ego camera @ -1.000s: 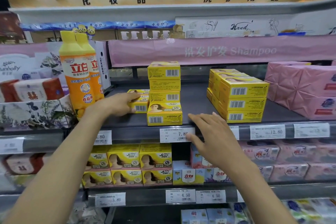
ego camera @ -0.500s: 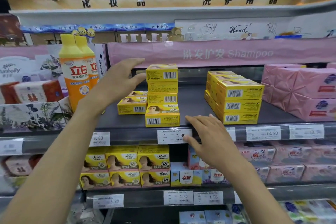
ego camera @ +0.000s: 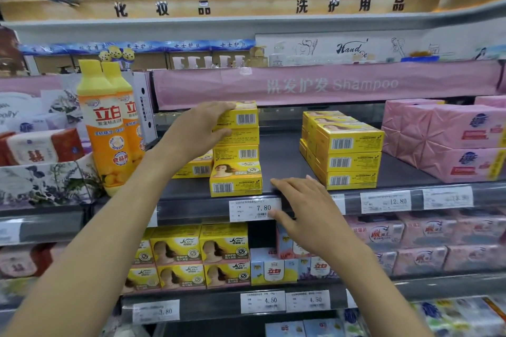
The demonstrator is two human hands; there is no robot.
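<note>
The left hand (ego camera: 197, 131) grips the top yellow box (ego camera: 242, 117) of a stack (ego camera: 236, 161). Its fingers lie over the box's lid and its thumb presses in below, against the left end. The box sits squarely on the stack, at the front middle of the dark shelf (ego camera: 284, 156), with its barcode facing out. The bottom box of the stack faces the other way and shows a printed head.

The right hand (ego camera: 304, 208) rests on the shelf's front rail with its fingers straight and loosely spread, holding nothing. Its thumb lies at the right end of the price tag (ego camera: 253, 209) marked 7.80.

Just left of the stack, partly behind the left wrist, lies a low yellow box (ego camera: 195, 169). To the right, well apart from the stack, stands a second pile of yellow boxes (ego camera: 347, 156), and beyond it are pink wrapped packs (ego camera: 451, 139). Two orange bottles (ego camera: 106, 128) with yellow caps stand at the shelf's left end. A pink banner (ego camera: 328, 85) reading Shampoo hangs above. On the shelf below, more yellow cartons (ego camera: 200, 252) sit side by side under the rail.
</note>
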